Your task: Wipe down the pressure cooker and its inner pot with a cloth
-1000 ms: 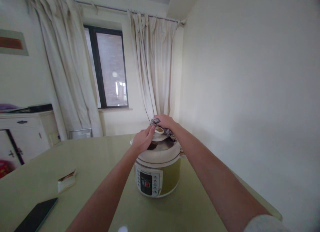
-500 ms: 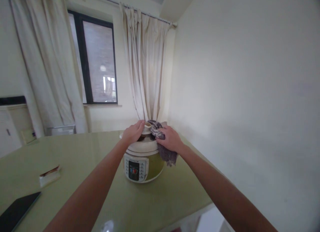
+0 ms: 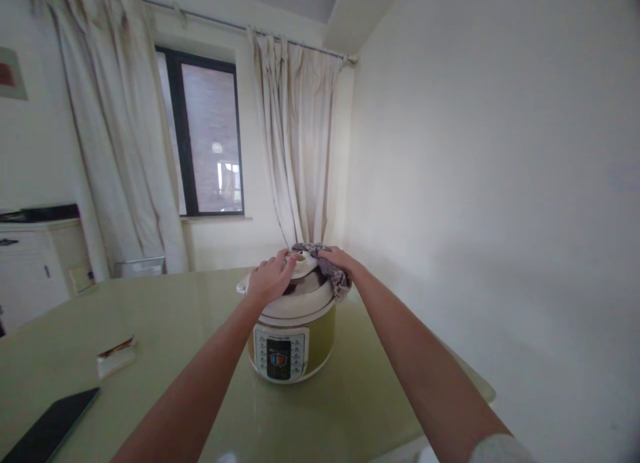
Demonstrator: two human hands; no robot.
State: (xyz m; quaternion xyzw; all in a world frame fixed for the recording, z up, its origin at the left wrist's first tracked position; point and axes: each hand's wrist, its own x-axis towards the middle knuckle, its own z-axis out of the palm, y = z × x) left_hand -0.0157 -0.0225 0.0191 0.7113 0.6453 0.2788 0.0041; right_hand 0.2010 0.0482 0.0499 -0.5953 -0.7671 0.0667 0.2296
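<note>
A white and green electric pressure cooker [image 3: 320,340] stands on the pale green table, its control panel facing me. My left hand [image 3: 271,278] rests on the left part of its lid [image 3: 305,303], fingers reaching to the knob on top. A purple-grey patterned cloth [image 3: 334,271] lies over the lid's right side and hangs down at the edge. The fingers of my right hand [image 3: 341,259] are closed on this cloth, at the upper right of the lid. The far side of the lid is hidden.
On the left of the table [image 3: 165,330] lie a dark flat tablet-like object [image 3: 53,423] and a small whitish packet [image 3: 116,358]. A plain wall [image 3: 475,183] borders the right side. Behind are curtains [image 3: 305,143], a window and a white cabinet [image 3: 35,263].
My right hand has moved the cloth up and back, from the cooker's right side toward the lid top. My left hand stays on the lid. The view has tilted slightly.
</note>
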